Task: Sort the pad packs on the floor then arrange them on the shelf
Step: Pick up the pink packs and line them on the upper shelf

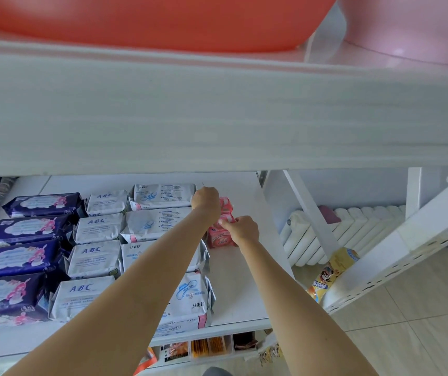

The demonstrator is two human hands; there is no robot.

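Seemingly pink packs within both hands' grip.

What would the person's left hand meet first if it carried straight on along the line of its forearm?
The left hand points toward the back of the shelf. Past it only bare shelf shows before the upper shelf board blocks the view, so probably the back, though depth is unclear.

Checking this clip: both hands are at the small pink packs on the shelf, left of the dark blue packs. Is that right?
Not quite. The head view shows both hands, left hand and right hand, at the small pink packs on the shelf, but these lie at the right end of the rows; the dark blue packs are far left.
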